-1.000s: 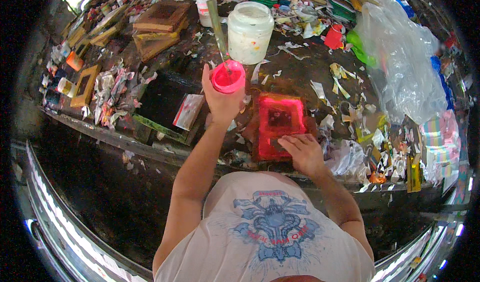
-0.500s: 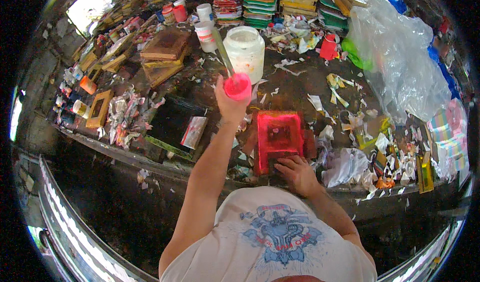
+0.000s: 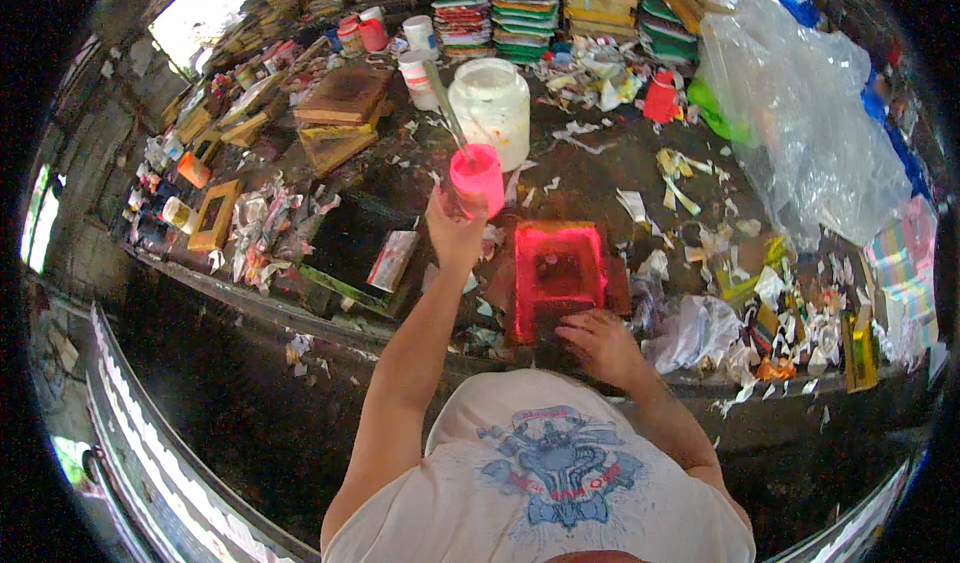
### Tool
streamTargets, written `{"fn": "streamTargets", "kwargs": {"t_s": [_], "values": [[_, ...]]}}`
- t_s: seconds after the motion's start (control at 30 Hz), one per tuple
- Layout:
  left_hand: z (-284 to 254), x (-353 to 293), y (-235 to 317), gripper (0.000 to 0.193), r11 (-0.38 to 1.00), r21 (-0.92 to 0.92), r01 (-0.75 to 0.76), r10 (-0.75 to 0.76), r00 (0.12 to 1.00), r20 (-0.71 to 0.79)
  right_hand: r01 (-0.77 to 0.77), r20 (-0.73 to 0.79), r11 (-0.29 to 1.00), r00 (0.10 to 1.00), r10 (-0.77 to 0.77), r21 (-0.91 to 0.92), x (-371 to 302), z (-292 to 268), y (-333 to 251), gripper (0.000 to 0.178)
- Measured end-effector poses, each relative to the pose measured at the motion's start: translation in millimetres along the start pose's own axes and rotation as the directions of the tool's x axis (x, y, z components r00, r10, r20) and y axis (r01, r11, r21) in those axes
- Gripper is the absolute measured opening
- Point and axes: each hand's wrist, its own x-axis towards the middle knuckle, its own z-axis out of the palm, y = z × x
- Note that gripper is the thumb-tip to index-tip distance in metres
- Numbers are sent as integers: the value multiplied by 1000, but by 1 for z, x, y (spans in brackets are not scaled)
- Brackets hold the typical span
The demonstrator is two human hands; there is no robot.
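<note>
My left hand (image 3: 456, 231) is closed round the lower near side of a bright pink plastic cup (image 3: 477, 175). A long, stained stirring stick (image 3: 447, 106) leans out of the cup toward the far left. Just beyond the cup is a big whitish plastic jar (image 3: 489, 118). On the bench in front of me lies a screen-printing frame (image 3: 558, 225) smeared with pink ink. My right hand (image 3: 604, 348) is at the frame's near right corner, fingers loosely apart and holding nothing; whether they touch the frame, I cannot tell.
Wooden frames (image 3: 340, 103) are stacked to the left of the jar. Stacks of coloured sheets (image 3: 525, 18) line the back. Clear plastic sheeting (image 3: 800, 123) covers the right side. Paper scraps (image 3: 680, 183) litter the dark bench, and a crumpled plastic bag (image 3: 695, 328) lies right of my right hand.
The pink cup now appears more upright, and my left hand sits lower on it, nearer to me. My right hand has shifted slightly right and nearer. The whole view has tilted a little.
</note>
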Motion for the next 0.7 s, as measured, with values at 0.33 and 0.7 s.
{"fn": "streamTargets", "kwargs": {"t_s": [0.33, 0.7], "values": [[-23, -71, 41, 74, 974, 226, -7, -120, 832, 542, -146, -287, 979, 941, 182, 141, -31, -28, 6, 31], [-14, -63, 79, 85, 993, 113, -30, -26, 888, 459, -161, -386, 954, 887, 253, 254, -83, -45, 7, 40]]}}
